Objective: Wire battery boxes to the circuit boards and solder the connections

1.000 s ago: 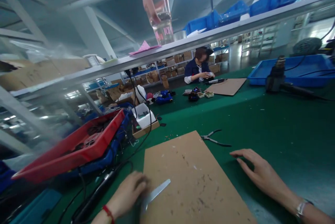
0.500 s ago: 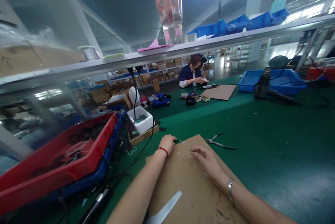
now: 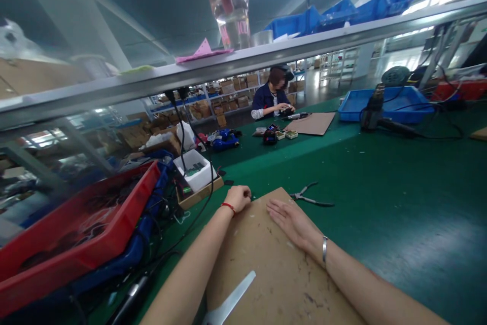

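Note:
A brown board [image 3: 262,264] with dark marks lies in front of me on the green table. At its far left edge is my left hand [image 3: 238,197], closed, with the fingers curled in; what they hold, if anything, is hidden. My right hand [image 3: 291,219] rests palm down on the board near its far right edge, fingers stretched out and holding nothing. Between my forearms, a pale flat blade [image 3: 238,294] lies on the board, its lower end cut off by the frame. Just beyond my right hand, pliers [image 3: 310,197] lie on the table with their handles apart.
On the left stand a red bin [image 3: 148,183] with cables and a white foam box [image 3: 201,173]. A black cable [image 3: 205,208] hangs down beside the box. Farther right are a heat gun [image 3: 375,117] and a blue tray [image 3: 407,107]. A person [image 3: 272,99] sits across the table.
My left hand has curled its fingers in. My right hand has flattened onto the board from a loosely bent pose. The whole view has shifted slightly.

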Demonstrator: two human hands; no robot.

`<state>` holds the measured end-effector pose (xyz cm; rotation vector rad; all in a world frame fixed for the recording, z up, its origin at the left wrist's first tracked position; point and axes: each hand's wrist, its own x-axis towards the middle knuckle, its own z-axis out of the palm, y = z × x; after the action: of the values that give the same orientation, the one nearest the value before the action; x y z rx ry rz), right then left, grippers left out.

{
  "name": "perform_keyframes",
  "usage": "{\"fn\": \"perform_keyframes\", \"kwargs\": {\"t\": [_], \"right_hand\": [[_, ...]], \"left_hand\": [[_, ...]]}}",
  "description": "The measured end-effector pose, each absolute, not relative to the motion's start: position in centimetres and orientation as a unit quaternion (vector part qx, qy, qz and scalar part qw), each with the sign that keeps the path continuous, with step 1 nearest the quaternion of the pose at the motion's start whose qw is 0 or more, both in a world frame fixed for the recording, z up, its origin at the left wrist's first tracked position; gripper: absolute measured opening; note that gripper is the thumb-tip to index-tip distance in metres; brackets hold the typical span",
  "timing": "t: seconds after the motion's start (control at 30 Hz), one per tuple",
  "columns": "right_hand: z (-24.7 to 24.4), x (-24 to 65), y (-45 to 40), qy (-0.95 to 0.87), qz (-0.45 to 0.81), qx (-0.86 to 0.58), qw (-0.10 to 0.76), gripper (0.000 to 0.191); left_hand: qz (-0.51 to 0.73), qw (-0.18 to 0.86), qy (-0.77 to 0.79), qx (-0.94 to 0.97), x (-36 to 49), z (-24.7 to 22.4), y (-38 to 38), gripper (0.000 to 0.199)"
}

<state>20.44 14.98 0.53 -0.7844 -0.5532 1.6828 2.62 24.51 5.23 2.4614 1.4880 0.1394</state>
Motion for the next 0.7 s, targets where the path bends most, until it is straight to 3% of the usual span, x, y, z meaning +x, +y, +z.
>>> {"fn": "perform_keyframes", "kwargs": {"t": [0.23, 0.47, 0.7], "right_hand": [[1.0, 20.6, 15.1, -0.118, 0.778, -0.285, 0.547, 0.027], [0.9, 21.0, 14.6, -0.047, 0.788, -0.297, 0.537, 0.038], [0.9, 20.7, 14.6, -0.035, 0.792, -0.288, 0.538, 0.045]], "left_hand": [[0.089, 0.161, 0.420, 0.889, 7.0, 5.7, 18.6, 0.022], [0.043, 0.070, 0.586, 0.806, 1.2, 4.2, 22.8, 0.027], [-0.035, 0.046, 0.618, 0.784, 0.5, 2.3, 23.8, 0.025]]}}
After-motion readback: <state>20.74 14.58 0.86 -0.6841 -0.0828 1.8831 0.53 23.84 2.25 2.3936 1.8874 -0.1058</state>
